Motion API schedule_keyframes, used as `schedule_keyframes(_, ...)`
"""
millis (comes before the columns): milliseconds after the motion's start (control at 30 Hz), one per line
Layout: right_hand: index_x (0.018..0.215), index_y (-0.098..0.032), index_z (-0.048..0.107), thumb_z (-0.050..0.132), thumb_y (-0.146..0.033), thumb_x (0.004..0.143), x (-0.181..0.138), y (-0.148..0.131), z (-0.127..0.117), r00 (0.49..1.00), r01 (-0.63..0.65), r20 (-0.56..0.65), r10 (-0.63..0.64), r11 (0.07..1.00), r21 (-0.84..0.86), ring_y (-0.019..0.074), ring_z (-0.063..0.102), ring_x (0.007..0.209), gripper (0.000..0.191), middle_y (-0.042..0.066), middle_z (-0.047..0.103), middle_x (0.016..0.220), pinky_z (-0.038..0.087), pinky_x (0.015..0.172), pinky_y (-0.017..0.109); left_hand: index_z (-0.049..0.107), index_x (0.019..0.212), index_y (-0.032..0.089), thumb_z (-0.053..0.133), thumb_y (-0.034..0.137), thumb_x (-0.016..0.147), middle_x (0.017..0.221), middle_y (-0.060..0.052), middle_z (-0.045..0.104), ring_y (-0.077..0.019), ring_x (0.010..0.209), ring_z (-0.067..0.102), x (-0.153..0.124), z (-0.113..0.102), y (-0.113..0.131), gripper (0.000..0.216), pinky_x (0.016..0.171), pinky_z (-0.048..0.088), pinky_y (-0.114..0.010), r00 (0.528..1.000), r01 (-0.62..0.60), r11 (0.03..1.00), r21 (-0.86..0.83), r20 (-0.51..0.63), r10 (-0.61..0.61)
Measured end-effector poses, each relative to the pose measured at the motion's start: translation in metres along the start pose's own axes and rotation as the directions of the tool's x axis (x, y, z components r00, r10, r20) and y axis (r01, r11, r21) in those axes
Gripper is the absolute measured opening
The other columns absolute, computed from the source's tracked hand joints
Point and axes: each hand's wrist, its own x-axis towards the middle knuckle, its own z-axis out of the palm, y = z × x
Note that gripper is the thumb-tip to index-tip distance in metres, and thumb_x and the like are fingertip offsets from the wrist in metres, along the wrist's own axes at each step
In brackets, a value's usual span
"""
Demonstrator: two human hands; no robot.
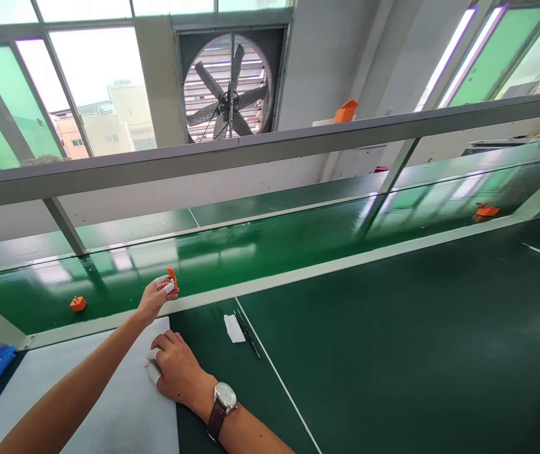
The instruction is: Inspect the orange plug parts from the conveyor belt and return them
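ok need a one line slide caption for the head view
Left hand holds a small orange part over the green conveyor belt; right hand rests on the white mat.

Conveyor belt [270,243]: glossy green, reflective. Bench [416,328] beside the belt: matt dark green. Foam sheet [123,403] on the bench: white, matt, smooth. Orange part [171,277]: plastic.

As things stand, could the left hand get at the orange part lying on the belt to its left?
Probably yes. The left hand is stretched over the belt's near edge, with nothing between it and the loose orange part. But its fingers hold another orange piece.
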Motion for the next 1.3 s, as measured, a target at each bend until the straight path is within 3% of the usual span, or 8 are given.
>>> schedule_keyframes(233,0.09,-0.018,0.07,0.062,-0.016,0.083,-0.001,0.001,0.001,1.0,0.004,-0.016,-0.003,0.999,0.048,0.023,0.056,0.094,0.011,0.006,0.068,0.104,0.047,0.085,0.037,0.071,0.111,0.013,0.077,0.036,0.083,0.121,-0.016,0.07,-0.0288,0.118,0.065,-0.125,-0.08,-0.007,0.037,0.103,0.053,-0.038,0.996,0.081,0.941,-0.329,0.05,-0.068)
schedule_keyframes(400,0.094,-0.017,0.07,0.058,-0.013,0.089,-0.003,-0.001,-0.002,1.0,0.011,0.006,-0.012,0.995,0.1,0.0237,0.057,0.093,0.013,0.009,0.067,0.1,0.047,0.084,0.039,0.074,0.105,0.015,0.083,0.041,0.074,0.11,-0.012,0.074,-0.0298,0.113,0.066,-0.181,-0.097,-0.029,0.041,0.104,0.049,-0.041,0.979,0.201,0.939,-0.28,0.033,-0.199)
schedule_keyframes(600,0.105,-0.021,0.071,0.056,-0.024,0.095,-0.006,-0.008,-0.008,0.997,-0.064,-0.02,0.075,0.94,0.335,0.024,0.06,0.092,0.018,0.009,0.068,0.098,0.049,0.086,0.043,0.072,0.115,0.021,0.068,0.036,0.087,0.107,-0.005,0.075,-0.0251,0.104,0.067,-0.197,-0.079,-0.042,0.033,0.098,0.05,-0.037,0.998,0.045,0.984,-0.17,0.039,-0.039)
schedule_keyframes(733,0.116,-0.024,0.069,0.057,-0.034,0.096,-0.008,-0.019,-0.01,0.97,-0.235,0.115,0.215,0.696,0.678,0.0207,0.065,0.089,0.025,0.006,0.07,0.098,0.054,0.085,0.038,0.071,0.116,0.024,0.058,0.024,0.091,0.116,-0.005,0.071,-0.0228,0.105,0.066,-0.206,-0.075,-0.045,0.027,0.095,0.053,-0.034,0.988,-0.133,0.989,-0.064,0.069,0.138)
schedule_keyframes(833,0.118,-0.026,0.069,0.064,-0.034,0.092,-0.011,-0.026,-0.008,0.958,-0.27,0.151,0.242,0.593,0.758,0.0205,0.067,0.09,0.027,0.004,0.072,0.098,0.056,0.087,0.037,0.071,0.118,0.025,0.054,0.017,0.091,0.126,-0.005,0.067,-0.0235,0.114,0.063,-0.213,-0.078,-0.048,0.033,0.101,0.051,-0.036,0.965,-0.261,0.958,0.117,0.06,0.255)
schedule_keyframes(1033,0.119,-0.03,0.068,0.065,-0.022,0.091,-0.012,-0.028,-0.009,0.992,-0.111,0.029,0.124,0.729,0.675,0.0195,0.068,0.091,0.03,0.004,0.07,0.101,0.058,0.085,0.037,0.073,0.119,0.026,0.053,0.018,0.092,0.124,-0.006,0.068,-0.0249,0.112,0.064,-0.218,-0.082,-0.049,0.034,0.1,0.052,-0.034,0.961,-0.277,0.944,0.179,0.025,0.277)
schedule_keyframes(1200,0.127,-0.032,0.061,0.065,-0.009,0.088,-0.009,-0.033,-0.015,0.978,0.167,-0.197,-0.068,0.821,0.545,0.0229,0.068,0.101,0.045,0.007,0.069,0.113,0.06,0.082,0.041,0.073,0.119,0.025,0.056,0.026,0.092,0.115,-0.006,0.072,-0.0246,0.103,0.068,-0.216,-0.079,-0.045,0.031,0.088,0.056,-0.031,0.995,-0.095,0.993,-0.063,0.038,0.098)
schedule_keyframes(1300,0.135,-0.031,0.055,0.066,-0.002,0.085,-0.01,-0.036,-0.018,0.954,0.283,-0.225,-0.201,0.854,0.436,0.0239,0.067,0.096,0.059,0.009,0.069,0.11,0.06,0.078,0.043,0.074,0.116,0.023,0.06,0.028,0.09,0.106,-0.006,0.075,-0.0252,0.1,0.069,-0.215,-0.077,-0.045,0.03,0.087,0.056,-0.032,0.999,0.006,0.979,-0.202,0.046,0.004)
